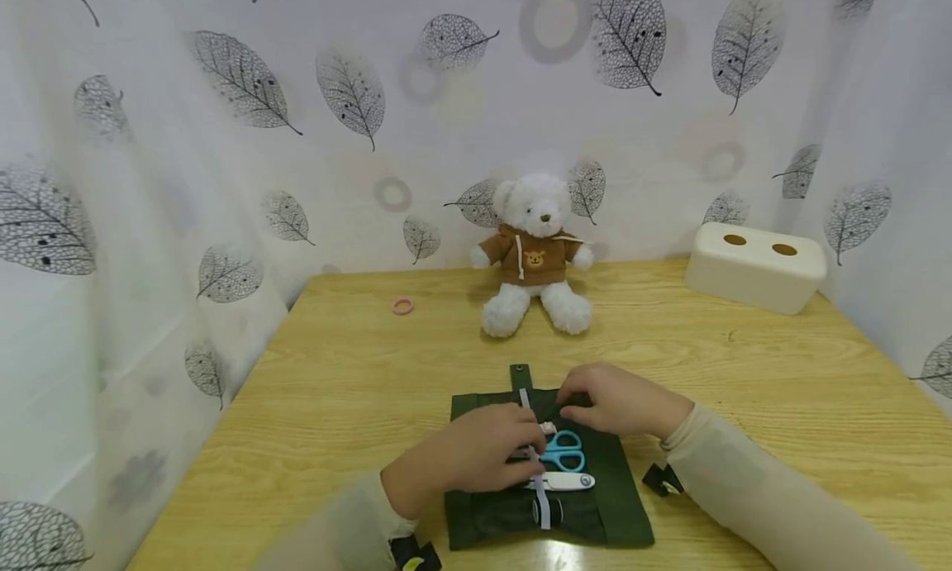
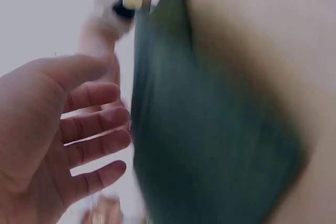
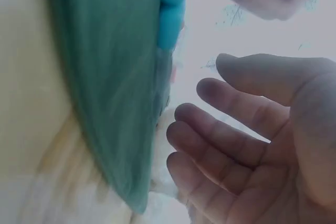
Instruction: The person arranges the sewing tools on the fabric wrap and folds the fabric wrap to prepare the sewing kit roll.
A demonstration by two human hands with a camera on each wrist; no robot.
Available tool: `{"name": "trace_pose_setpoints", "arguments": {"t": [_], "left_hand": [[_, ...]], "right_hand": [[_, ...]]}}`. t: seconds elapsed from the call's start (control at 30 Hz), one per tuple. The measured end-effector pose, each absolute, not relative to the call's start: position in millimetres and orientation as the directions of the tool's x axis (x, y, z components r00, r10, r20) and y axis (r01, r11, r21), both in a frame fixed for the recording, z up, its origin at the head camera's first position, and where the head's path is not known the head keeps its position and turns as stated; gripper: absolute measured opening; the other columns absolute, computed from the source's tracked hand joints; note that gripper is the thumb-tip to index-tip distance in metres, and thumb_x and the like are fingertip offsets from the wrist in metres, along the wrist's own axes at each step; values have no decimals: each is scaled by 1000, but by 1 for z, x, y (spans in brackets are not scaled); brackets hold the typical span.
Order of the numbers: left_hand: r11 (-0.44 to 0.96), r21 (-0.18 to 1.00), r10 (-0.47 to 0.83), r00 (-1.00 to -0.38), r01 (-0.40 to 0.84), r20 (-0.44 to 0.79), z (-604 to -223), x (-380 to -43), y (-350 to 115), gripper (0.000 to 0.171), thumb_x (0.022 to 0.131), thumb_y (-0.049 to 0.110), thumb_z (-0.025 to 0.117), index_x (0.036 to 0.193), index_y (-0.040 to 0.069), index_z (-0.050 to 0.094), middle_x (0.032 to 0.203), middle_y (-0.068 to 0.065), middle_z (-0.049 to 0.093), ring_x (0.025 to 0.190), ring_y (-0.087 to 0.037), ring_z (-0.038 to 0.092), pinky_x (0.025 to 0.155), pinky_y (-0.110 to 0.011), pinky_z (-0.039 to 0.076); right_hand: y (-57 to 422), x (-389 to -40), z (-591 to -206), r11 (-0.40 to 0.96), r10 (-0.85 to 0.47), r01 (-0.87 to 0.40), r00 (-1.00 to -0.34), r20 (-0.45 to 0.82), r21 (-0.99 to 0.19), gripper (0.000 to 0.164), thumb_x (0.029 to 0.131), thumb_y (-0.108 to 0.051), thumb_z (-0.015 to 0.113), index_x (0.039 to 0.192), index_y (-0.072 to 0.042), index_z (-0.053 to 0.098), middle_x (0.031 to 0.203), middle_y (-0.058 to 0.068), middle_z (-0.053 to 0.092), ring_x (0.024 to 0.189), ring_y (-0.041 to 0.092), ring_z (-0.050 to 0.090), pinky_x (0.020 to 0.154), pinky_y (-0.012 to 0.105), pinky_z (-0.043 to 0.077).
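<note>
A dark green fabric tool roll (image 1: 483, 521) lies unfolded, a snap tab (image 1: 519, 375) at its far edge. White elastic (image 1: 543, 505) runs across its middle, holding blue-handled scissors (image 1: 568, 459), a white-handled tool (image 1: 568, 481) and a black thread spool (image 1: 549, 513). A small pale item (image 1: 548, 428) shows above the scissors. My left hand (image 1: 483, 449) hovers over the elastic, partly covering the tools; in the left wrist view its fingers (image 2: 97, 142) are loosely bent around nothing. Over the roll's far right corner is my right hand (image 1: 619, 399), its fingers (image 3: 210, 124) relaxed and holding nothing.
A white teddy bear (image 1: 531, 257) in a brown hoodie sits behind the roll. To its left lies a pink ring (image 1: 402, 306). At the back right stands a cream box (image 1: 751, 269) with two holes. A leaf-print curtain (image 1: 461, 125) surrounds the wooden table (image 1: 357, 364).
</note>
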State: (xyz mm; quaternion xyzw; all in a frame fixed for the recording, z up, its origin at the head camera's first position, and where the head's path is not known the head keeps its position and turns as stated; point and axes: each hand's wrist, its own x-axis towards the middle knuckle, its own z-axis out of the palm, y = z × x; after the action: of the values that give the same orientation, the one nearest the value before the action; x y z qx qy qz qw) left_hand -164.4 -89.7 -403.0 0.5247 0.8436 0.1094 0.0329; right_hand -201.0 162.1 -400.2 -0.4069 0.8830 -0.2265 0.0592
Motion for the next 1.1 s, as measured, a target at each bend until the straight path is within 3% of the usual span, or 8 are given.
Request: {"name": "trace_pose_setpoints", "arguments": {"t": [0.1, 0.17, 0.33, 0.57, 0.77, 0.87, 1.1], "left_hand": [[344, 178, 931, -360, 922, 65, -400, -147, -82, 31, 97, 49, 64, 110, 22, 69, 106, 8, 61, 88, 2, 53, 78, -12, 45], [329, 127, 941, -336, 936, 38, -398, -139, -77, 40, 94, 57, 64, 113, 23, 68, 109, 9, 60, 91, 1, 54, 81, -14, 46], [364, 44, 930, -360, 930, -78, -400, -127, -68, 49, 87, 63, 69, 116, 24, 63, 112, 11, 57, 92, -1, 50, 79, -14, 44], [402, 19, 909, -396, 916, -132, -405, -122, -64, 30, 91, 48, 73, 106, 25, 62, 104, 13, 55, 88, -2, 46, 77, -13, 41], [449, 217, 893, -443, 867, -79, -401, -136, -68, 11, 96, 30, 69, 95, 19, 69, 90, 14, 60, 78, 4, 51, 72, -10, 42], [452, 320, 886, -462, 833, -49, -402, -143, -72, 12, 99, 24, 66, 90, 19, 70, 82, 16, 59, 71, 8, 49, 68, -8, 41], [493, 483, 840, -541, 724, -46, -403, -157, -79, 12, 102, 22, 63, 98, 17, 73, 86, 15, 66, 69, 10, 53, 65, -8, 44]], "right_hand": [[159, -198, -398, 555, -749, -695, -657, 88, -457, 8, 96, -17, 70, 101, -15, 76, 96, -10, 67, 86, 5, 63, 74, 30, 55], [158, -198, -398, 558, -747, -696, -658, 91, -452, 8, 96, -18, 69, 101, -16, 76, 96, -11, 65, 85, 4, 62, 74, 30, 54], [155, -206, -398, 575, -735, -701, -669, 109, -423, 8, 96, -17, 70, 99, -13, 76, 93, -9, 65, 83, 6, 61, 73, 31, 54], [147, -198, -396, 511, -782, -731, -614, 110, -451, 7, 94, -15, 72, 88, -19, 75, 84, -14, 61, 73, -1, 56, 66, 25, 52], [143, -189, -392, 469, -804, -723, -588, 96, -507, 10, 96, -16, 71, 87, -19, 73, 82, -16, 59, 69, -2, 54, 64, 22, 51], [143, -187, -390, 436, -823, -726, -561, 92, -532, 12, 97, -16, 69, 87, -18, 74, 81, -16, 59, 68, -2, 53, 63, 21, 50], [146, -175, -378, 384, -856, -679, -516, 34, -626, 13, 99, -21, 66, 89, -19, 74, 78, -18, 61, 64, -3, 54, 59, 21, 50]]}}
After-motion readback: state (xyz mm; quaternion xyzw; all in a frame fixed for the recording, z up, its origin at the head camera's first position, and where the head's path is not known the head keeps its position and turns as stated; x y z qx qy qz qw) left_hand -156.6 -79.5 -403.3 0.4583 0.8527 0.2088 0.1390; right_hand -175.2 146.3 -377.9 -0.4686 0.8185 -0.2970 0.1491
